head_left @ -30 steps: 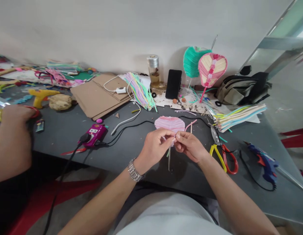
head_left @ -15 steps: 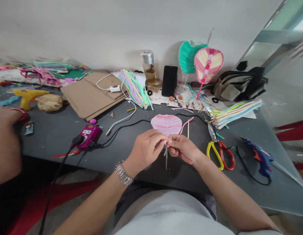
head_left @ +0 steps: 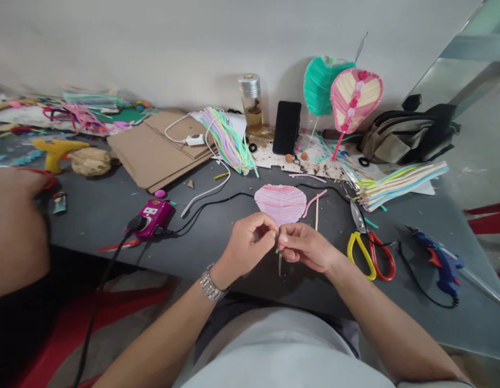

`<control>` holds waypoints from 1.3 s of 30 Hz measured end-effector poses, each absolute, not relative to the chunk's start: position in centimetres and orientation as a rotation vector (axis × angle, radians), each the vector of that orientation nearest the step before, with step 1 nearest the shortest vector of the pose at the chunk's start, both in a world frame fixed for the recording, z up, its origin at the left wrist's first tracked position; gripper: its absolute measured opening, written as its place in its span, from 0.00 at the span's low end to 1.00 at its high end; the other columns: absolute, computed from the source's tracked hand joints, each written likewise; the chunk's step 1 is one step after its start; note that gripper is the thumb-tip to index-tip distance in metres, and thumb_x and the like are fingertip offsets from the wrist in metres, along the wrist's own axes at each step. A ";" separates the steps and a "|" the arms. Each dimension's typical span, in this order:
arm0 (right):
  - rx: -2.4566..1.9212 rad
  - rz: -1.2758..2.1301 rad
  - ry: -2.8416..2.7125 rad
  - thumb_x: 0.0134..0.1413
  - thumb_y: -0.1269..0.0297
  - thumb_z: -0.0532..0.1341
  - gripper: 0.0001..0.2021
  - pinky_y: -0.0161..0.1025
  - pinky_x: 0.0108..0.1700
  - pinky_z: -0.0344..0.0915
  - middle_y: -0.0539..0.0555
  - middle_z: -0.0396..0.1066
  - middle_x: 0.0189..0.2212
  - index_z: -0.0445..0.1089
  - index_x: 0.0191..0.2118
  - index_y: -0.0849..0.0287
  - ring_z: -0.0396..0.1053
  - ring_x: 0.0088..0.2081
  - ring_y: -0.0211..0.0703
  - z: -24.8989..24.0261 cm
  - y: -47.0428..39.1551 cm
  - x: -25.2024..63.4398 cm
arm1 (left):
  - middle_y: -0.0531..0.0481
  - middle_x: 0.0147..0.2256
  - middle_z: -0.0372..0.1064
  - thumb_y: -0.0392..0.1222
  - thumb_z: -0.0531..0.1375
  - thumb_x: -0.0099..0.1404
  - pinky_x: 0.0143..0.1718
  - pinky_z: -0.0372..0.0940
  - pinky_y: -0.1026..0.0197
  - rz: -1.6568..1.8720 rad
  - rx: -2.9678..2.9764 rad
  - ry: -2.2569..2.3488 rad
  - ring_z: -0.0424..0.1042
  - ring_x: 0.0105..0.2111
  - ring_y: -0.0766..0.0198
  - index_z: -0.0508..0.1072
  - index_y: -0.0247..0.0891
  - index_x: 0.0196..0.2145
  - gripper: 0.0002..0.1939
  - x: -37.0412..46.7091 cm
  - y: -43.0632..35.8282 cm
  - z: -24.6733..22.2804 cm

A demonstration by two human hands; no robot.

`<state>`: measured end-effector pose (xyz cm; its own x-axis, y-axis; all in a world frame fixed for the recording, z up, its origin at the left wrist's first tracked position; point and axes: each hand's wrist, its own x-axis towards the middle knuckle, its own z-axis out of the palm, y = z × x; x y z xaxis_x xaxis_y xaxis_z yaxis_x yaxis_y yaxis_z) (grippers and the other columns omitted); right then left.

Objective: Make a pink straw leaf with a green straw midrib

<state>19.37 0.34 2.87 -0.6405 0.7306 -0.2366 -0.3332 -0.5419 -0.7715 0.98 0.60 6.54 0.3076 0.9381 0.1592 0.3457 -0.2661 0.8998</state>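
Observation:
My left hand (head_left: pixel 252 242), with a metal watch at the wrist, is closed in a pinch, its fingertips meeting those of my right hand (head_left: pixel 304 247). My right hand is pinched too. Whatever lies between the fingertips is too small and hidden to make out. Just beyond them a pink heart-shaped fan (head_left: pixel 280 203) made of pipe cleaners lies on the table, its lower tip covered by my fingers. A thin stem (head_left: pixel 279 265) shows below my hands. To the right of the fan lie a bent pink pipe cleaner (head_left: pixel 314 203) and a pale strip (head_left: pixel 317 213).
Scissors (head_left: pixel 371 253) and a blue glue gun (head_left: pixel 438 258) lie at right. A purple power socket (head_left: pixel 153 217) with cords is at left, beside another person's arm (head_left: pixel 18 231). Behind stand cardboard (head_left: pixel 148 148), pipe cleaner bundles (head_left: pixel 229 140), a phone (head_left: pixel 286 127) and a bottle (head_left: pixel 252 105).
The whole view has shifted slightly, so things sit a little further right. My fingertips stay together at the fan's lower tip; my left thumb and forefinger now form a rounder loop.

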 end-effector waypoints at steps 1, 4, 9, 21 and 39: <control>-0.731 2.175 -0.961 0.48 0.48 0.74 0.21 0.31 0.23 0.43 0.44 0.61 0.15 0.70 0.27 0.61 0.51 0.18 0.28 3.0 0.3 19.4 | 0.54 0.24 0.69 0.35 0.58 0.61 0.30 0.62 0.65 0.943 1.639 1.150 0.67 0.26 0.68 0.71 0.38 0.27 0.05 1.0 0.6 6.3; -0.819 2.005 -1.040 0.51 0.46 0.72 0.21 0.32 0.24 0.47 0.45 0.64 0.17 0.71 0.29 0.61 0.55 0.19 0.30 3.1 0.4 19.3 | 0.54 0.24 0.68 0.41 0.59 0.63 0.29 0.62 0.64 0.951 1.305 1.074 0.66 0.25 0.68 0.71 0.37 0.29 0.07 0.7 0.6 5.6; -1.009 1.451 -1.237 0.60 0.46 0.65 0.18 0.35 0.28 0.58 0.48 0.69 0.22 0.75 0.37 0.58 0.63 0.23 0.35 2.8 -0.1 18.7 | 0.52 0.25 0.69 0.49 0.61 0.66 0.29 0.61 0.64 0.963 1.149 1.022 0.67 0.26 0.68 0.73 0.35 0.31 0.13 0.2 0.2 5.0; -0.907 0.980 -1.660 0.67 0.62 0.62 0.08 0.41 0.39 0.67 0.53 0.77 0.32 0.79 0.38 0.54 0.73 0.34 0.43 2.7 -1.8 17.7 | 0.55 0.22 0.68 0.50 0.66 0.62 0.29 0.62 0.65 0.858 1.179 1.081 0.65 0.24 0.69 0.70 0.36 0.29 0.15 -0.1 -1.7 4.8; -0.879 1.161 -1.653 0.70 0.56 0.56 0.13 0.38 0.39 0.66 0.53 0.75 0.32 0.73 0.39 0.57 0.71 0.33 0.41 3.1 -3.1 16.8 | 0.55 0.21 0.65 0.54 0.71 0.56 0.25 0.59 0.66 0.728 0.864 0.980 0.61 0.22 0.70 0.69 0.37 0.25 0.21 -1.1 -3.5 5.1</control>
